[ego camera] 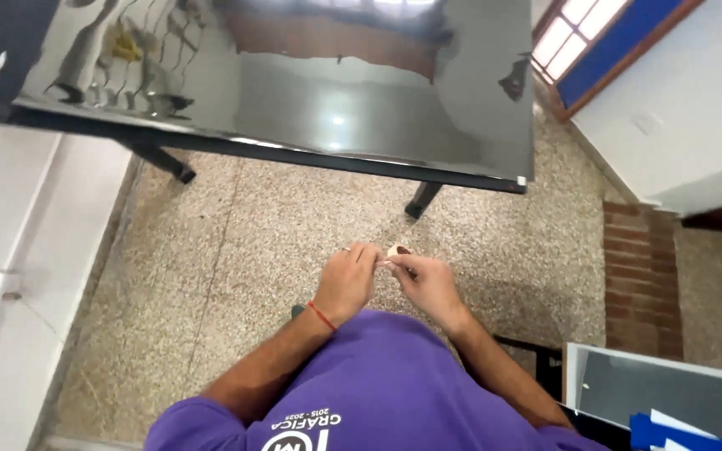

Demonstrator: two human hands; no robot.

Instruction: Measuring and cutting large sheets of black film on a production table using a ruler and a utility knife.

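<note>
Glass-dark tabletop fills the upper part of the view, glossy enough to mirror a window and the room, standing on black legs over a speckled terrazzo floor. White walls flank it, with a blue-painted window frame upper right and a strip of red brick below it. At lower right a grey board leans by some blue and white sheets, rectangular and plain from here; any label on them is too small to tell.

Below the table edge, the person in a purple shirt holds both hands together at waist height. The left hand, with a red thread at its wrist, and the right hand meet at the fingertips around a small tan roll, seemingly tape. Each grip is pinched onto it, fingers closed on its rim. It looks light, stiff at the ring and tacky on its strip, so holding it by the outer edge seems best.
</note>
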